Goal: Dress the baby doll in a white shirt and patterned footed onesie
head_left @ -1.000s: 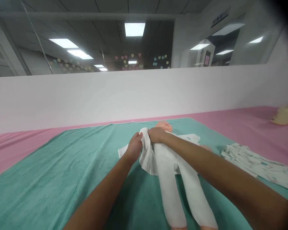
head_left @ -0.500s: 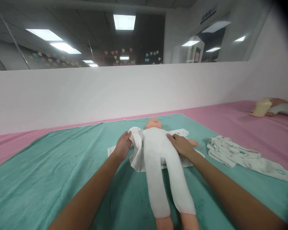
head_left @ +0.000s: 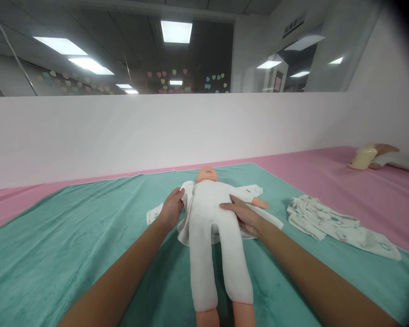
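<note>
A baby doll (head_left: pixel 211 218) in a white body suit lies on its back on a teal blanket (head_left: pixel 71 245), head towards the far wall. A white garment (head_left: pixel 187 227) is spread open under and beside it. My left hand (head_left: pixel 171 210) is closed on the garment's edge at the doll's left shoulder. My right hand (head_left: pixel 242 214) lies flat with fingers stretched out on the doll's hip and side. The doll's bare hand (head_left: pixel 261 204) pokes out beyond my right hand.
A crumpled patterned cloth (head_left: pixel 334 223) lies at the blanket's right edge. A pink mat (head_left: pixel 327 175) runs under the blanket to a low white wall (head_left: pixel 157 131). At the far right another doll with a yellowish item (head_left: pixel 363 158) lies on the pink mat.
My right hand let go of the garment at the doll's chest and came down flat on its right side. My left hand lowered the garment edge to the doll's shoulder.
</note>
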A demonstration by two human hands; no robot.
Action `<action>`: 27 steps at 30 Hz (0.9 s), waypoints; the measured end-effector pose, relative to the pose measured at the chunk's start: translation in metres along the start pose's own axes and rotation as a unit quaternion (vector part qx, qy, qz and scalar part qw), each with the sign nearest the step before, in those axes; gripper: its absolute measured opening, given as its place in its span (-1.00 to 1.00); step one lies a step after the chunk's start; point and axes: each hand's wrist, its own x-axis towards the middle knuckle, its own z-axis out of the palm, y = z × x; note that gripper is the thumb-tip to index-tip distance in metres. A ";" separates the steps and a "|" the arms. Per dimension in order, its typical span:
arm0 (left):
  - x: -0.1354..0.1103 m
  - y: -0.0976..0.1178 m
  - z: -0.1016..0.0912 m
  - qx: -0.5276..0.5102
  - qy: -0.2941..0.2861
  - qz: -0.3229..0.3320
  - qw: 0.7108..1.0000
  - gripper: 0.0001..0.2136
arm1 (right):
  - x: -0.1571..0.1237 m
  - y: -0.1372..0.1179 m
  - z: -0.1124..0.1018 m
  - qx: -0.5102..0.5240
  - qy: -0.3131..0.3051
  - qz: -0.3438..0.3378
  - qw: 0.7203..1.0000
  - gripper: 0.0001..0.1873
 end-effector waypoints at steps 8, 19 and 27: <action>-0.006 0.014 0.015 -0.004 -0.012 -0.006 1.000 -0.79 | 0.003 0.005 0.007 0.094 -0.069 0.015 0.993 -0.45; -0.004 0.032 0.027 0.328 0.069 0.041 0.941 -0.78 | 0.006 0.016 0.006 0.113 -0.038 0.005 0.993 -0.50; -0.016 0.053 0.032 0.416 -0.027 -0.040 0.908 -0.78 | 0.006 0.016 0.003 0.111 -0.014 0.027 0.993 -0.40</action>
